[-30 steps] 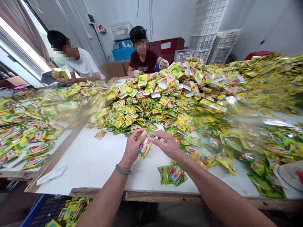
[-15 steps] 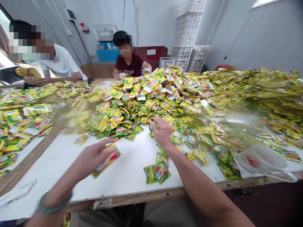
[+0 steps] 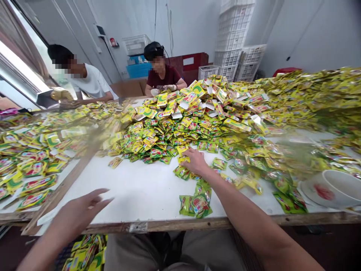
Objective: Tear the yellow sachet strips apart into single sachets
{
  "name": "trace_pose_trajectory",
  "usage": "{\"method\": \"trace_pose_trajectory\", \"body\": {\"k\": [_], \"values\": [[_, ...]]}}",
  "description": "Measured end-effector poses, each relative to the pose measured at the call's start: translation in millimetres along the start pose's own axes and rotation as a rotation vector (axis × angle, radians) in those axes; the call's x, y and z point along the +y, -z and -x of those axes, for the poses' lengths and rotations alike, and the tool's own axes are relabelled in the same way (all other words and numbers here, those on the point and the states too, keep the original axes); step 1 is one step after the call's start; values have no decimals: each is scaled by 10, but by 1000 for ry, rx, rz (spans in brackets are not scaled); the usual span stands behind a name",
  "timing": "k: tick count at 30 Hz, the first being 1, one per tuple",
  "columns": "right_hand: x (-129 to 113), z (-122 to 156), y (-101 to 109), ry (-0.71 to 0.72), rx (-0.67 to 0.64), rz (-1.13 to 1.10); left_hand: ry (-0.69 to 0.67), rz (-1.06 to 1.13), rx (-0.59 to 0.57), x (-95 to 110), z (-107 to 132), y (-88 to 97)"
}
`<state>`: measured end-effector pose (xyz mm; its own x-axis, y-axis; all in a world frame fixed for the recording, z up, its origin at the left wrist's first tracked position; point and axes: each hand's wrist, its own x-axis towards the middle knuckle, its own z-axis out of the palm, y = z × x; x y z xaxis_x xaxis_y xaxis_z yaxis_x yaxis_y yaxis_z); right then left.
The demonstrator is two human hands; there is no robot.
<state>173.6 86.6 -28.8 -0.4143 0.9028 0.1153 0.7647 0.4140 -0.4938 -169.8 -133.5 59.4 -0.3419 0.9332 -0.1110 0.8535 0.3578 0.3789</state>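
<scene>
My left hand (image 3: 84, 207) hovers over the left front of the white table (image 3: 135, 188). Its thumb and fingers are apart, with nothing between them. At the front edge of a large heap of small green and yellow sachets (image 3: 158, 139), my right hand (image 3: 195, 162) pinches a yellow sachet (image 3: 184, 159); its fingertips partly cover it. Flat yellow boxes (image 3: 194, 90) with white flaps lie on top of the heap. Nearer me, a few green sachets (image 3: 197, 205) lie together beside my right forearm.
A white mug (image 3: 332, 188) stands at the right front edge. A wooden strip (image 3: 64, 184) divides off more yellow boxes (image 3: 36, 169) on the left. Filled packs (image 3: 87, 252) sit below the table. Two people (image 3: 94, 81) (image 3: 163, 77) work across it, before stacked white crates (image 3: 231, 49).
The yellow box that was in my left hand is gone from it, and that hand has moved left and opened. My right hand has closed on a sachet. The view has shifted left.
</scene>
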Motion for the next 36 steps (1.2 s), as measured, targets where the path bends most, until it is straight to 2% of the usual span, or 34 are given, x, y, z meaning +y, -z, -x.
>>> {"method": "trace_pose_trajectory", "body": {"k": [3, 5, 8, 9, 11, 14, 18, 20, 24, 26, 28, 30, 32, 36], "values": [[2, -2, 6, 49, -13, -62, -132, -7, -93, 828, -384, -348], [12, -32, 30, 9, 67, -76, -203, -16, -72, 1249, -578, -595], [4, -103, 32, -49, 213, -57, -237, 12, 13, 1651, -784, -965], [-3, -128, 14, -33, 223, -53, -238, 36, 49, 1738, -843, -1084], [-22, -170, -42, 47, 162, -40, -238, 80, 120, 1862, -955, -1303], [-50, -203, -124, 136, -9, 26, -222, 114, 145, 1944, -1087, -1556], [-77, -193, -128, 47, -84, 137, -172, 133, 83, 1941, -1144, -1679], [-86, -177, -108, 34, -71, 175, -156, 82, 41, 1935, -1140, -1661], [-85, -153, -98, 168, -82, 198, -139, 45, -92, 1907, -1132, -1551], [-77, -148, -102, 182, -82, 204, -125, 74, -141, 1872, -1112, -1478], [-69, -146, -105, 176, -52, 212, -104, 76, -125, 1838, -1054, -1401], [-64, -145, -110, 212, -24, 205, -122, 54, -40, 1824, -945, -1335], [-68, -146, -118, 281, -42, 183, -265, 30, -3, 1827, -795, -1296], [-96, -157, -113, 317, -125, 202, -731, -57, -201, 1793, -513, -1323]]}}
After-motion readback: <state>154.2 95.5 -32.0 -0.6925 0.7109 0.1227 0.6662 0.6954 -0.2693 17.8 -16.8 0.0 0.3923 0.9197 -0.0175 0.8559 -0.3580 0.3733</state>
